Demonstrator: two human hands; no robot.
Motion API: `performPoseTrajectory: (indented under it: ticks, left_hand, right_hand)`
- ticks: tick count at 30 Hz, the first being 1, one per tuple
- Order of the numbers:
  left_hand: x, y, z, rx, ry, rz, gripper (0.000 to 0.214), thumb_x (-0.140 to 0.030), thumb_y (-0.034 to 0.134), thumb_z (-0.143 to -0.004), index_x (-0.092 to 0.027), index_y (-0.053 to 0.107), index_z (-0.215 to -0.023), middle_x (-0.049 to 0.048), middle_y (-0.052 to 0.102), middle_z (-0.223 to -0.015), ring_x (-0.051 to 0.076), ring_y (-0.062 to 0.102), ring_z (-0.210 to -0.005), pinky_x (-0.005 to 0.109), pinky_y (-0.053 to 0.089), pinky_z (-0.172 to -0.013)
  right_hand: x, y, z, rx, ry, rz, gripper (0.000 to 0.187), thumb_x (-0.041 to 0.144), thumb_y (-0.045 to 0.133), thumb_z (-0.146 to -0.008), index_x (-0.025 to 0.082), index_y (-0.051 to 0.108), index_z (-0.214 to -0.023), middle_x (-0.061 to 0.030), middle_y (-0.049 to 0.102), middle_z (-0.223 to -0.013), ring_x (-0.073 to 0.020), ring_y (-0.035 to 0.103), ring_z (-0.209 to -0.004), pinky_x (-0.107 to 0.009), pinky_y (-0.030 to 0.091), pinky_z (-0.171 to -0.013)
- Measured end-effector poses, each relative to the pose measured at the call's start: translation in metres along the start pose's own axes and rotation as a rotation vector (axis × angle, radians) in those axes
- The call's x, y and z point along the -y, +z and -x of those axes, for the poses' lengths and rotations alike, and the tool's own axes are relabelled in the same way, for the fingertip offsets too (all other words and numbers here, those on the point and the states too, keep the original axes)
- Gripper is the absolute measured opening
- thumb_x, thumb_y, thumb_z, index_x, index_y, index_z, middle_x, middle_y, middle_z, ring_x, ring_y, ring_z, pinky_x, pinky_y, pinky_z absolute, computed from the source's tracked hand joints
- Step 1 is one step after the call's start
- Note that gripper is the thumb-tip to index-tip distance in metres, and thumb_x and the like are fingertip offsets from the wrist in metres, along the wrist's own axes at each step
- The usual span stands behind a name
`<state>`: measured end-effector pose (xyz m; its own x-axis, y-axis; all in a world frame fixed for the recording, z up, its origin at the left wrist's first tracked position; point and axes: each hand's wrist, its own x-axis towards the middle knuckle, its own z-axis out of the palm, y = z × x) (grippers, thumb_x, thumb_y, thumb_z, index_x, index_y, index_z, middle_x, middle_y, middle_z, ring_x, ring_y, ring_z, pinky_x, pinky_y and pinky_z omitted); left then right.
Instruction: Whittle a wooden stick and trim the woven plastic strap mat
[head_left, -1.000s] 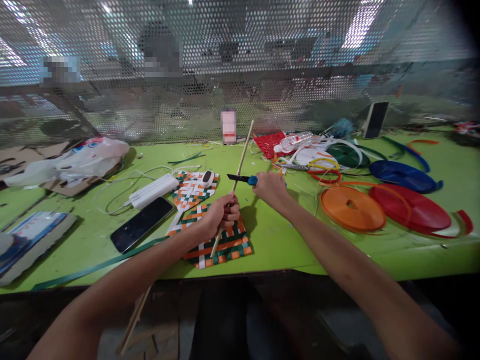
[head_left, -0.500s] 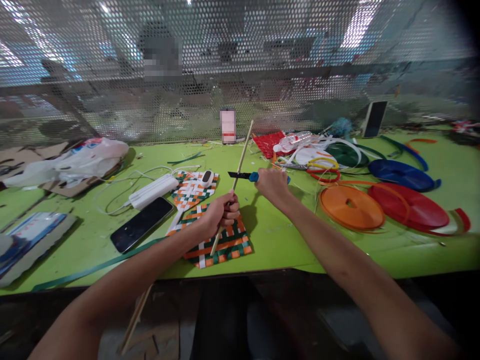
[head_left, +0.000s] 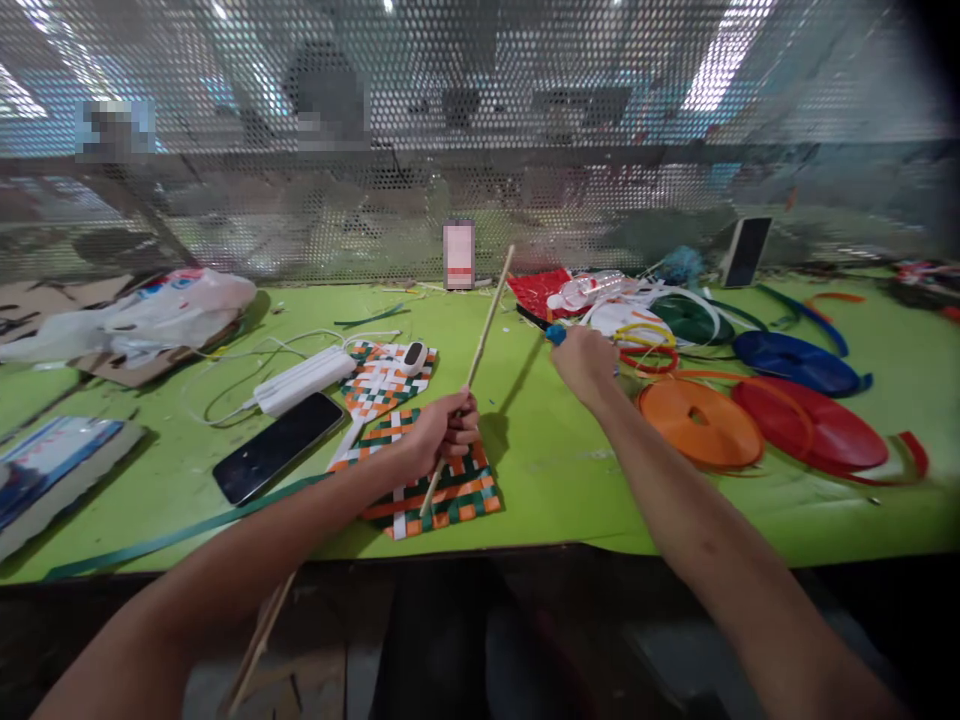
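My left hand (head_left: pixel 448 432) is closed around a thin wooden stick (head_left: pixel 491 325), which slants up and away over the table. Beneath that hand lies a woven mat (head_left: pixel 465 490) of orange, green and white strips. Behind it is a smaller woven piece (head_left: pixel 379 375) with a white handle, and a small black-and-white device (head_left: pixel 415 357) rests on it. My right hand (head_left: pixel 589 362) grips a utility knife (head_left: pixel 556 334) by its blue handle. The dark blade points left and away, apart from the stick.
Coils of orange (head_left: pixel 697 425), red (head_left: pixel 817 425) and blue strip (head_left: pixel 799 362) lie at right, near a plastic bottle (head_left: pixel 589 290). At left are a black phone (head_left: pixel 277 450), a white power bank (head_left: pixel 304 380) and a plastic bag (head_left: pixel 172 310). A perforated metal screen (head_left: pixel 420 150) stands behind.
My right hand has moved the knife to the right and away, off the stick. My left hand keeps its hold on the stick in nearly the same place.
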<state>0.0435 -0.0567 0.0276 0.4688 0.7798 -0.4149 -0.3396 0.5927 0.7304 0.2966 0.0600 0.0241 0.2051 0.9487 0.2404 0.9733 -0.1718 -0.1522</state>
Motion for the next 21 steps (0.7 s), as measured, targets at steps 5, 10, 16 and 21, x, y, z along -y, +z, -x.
performPoseTrajectory:
  ticks: [5,10,16,21]
  left_hand:
    - [-0.010,-0.006,0.001,-0.057,0.077,-0.017,0.034,-0.040,0.051,-0.102,-0.021,0.038,-0.078,-0.0091,0.022,-0.063,0.005,0.012,-0.044,0.014,0.012,-0.033]
    - [-0.009,-0.007,-0.002,-0.092,0.100,-0.093,0.034,-0.038,0.050,-0.100,-0.021,0.037,-0.074,-0.0080,0.025,-0.065,0.005,0.015,-0.045,0.014,0.012,-0.036]
    - [-0.008,-0.014,-0.005,-0.092,0.102,-0.133,0.035,-0.036,0.047,-0.099,-0.022,0.034,-0.070,-0.0081,0.021,-0.063,0.007,0.016,-0.047,0.017,0.013,-0.039]
    - [-0.006,-0.024,-0.012,-0.047,0.188,-0.189,0.037,-0.042,0.049,-0.098,-0.022,0.036,-0.070,-0.0085,0.020,-0.063,0.007,0.015,-0.047,0.018,0.011,-0.040]
  right_hand:
    - [0.011,0.002,0.014,0.143,-0.077,-0.108,0.050,0.043,0.063,-0.094,0.013,0.063,-0.135,-0.0210,0.071,-0.117,-0.0353,0.067,-0.108,-0.041,0.050,-0.089]
    - [0.004,-0.006,0.013,0.087,-0.303,-0.208,0.091,0.049,0.081,-0.081,0.021,0.043,-0.159,-0.0211,0.053,-0.149,-0.0392,0.048,-0.137,-0.048,0.042,-0.107]
    - [0.024,-0.127,0.014,0.234,-0.592,-0.646,0.055,0.037,0.068,-0.094,0.018,0.060,-0.144,-0.0166,0.063,-0.141,-0.0251,0.063,-0.121,-0.037,0.051,-0.099]
    - [0.031,-0.257,0.103,0.695,-1.346,-0.617,0.018,0.036,0.071,-0.097,0.022,0.080,-0.104,-0.0060,0.078,-0.100,-0.0179,0.072,-0.093,-0.029,0.055,-0.087]
